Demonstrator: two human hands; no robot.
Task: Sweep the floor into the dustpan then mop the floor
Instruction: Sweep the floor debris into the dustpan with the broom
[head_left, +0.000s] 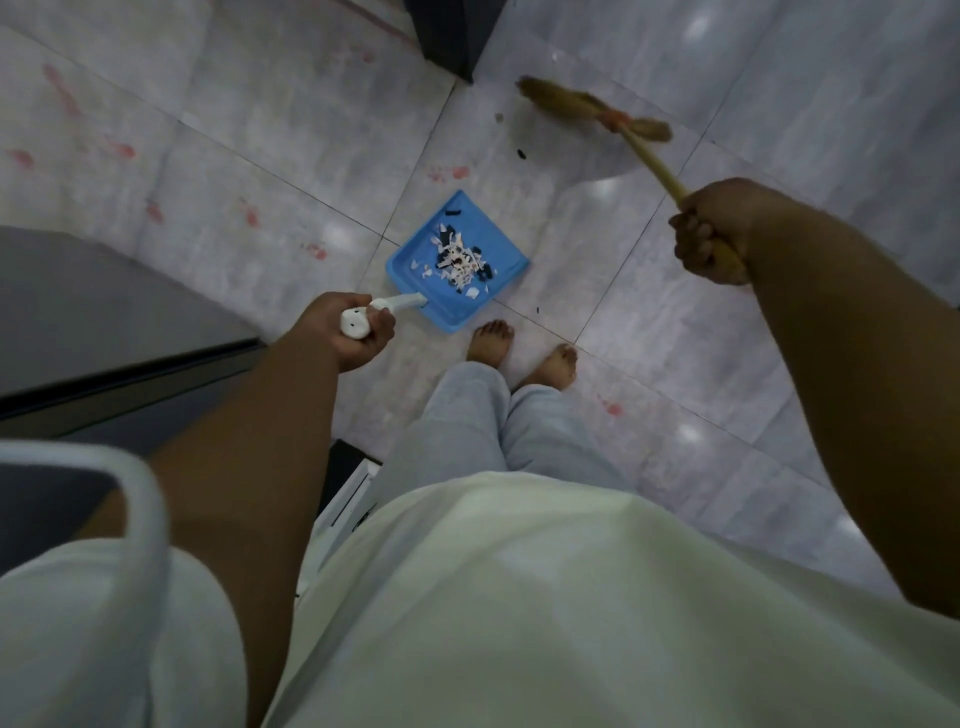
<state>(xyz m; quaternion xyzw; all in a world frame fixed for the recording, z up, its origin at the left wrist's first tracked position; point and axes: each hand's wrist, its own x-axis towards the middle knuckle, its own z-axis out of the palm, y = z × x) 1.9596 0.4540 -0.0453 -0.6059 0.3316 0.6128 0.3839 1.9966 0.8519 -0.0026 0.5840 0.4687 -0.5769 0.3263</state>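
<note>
L hand (345, 330) curls tight round the white handle (400, 301) of the blue dustpan (498, 228); R hand (711, 234) grips the broom (587, 111) stick. Grey tiled floor (260, 130) w/ red smears. Broom head, blurred, is at the far side, prob. touching the tiles. Dustpan lies mid-floor, just ahead of the bare feet (519, 345), holding white and black scraps (460, 257). One black fleck (521, 154) lies btwn broom and pan.

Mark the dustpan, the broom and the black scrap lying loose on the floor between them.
dustpan (485, 231): head view, bare blue floor of the pan.
broom (615, 120): head view, orange binding where bristles meet handle.
black scrap (521, 154): head view, centre of the scrap on the tile.
</note>
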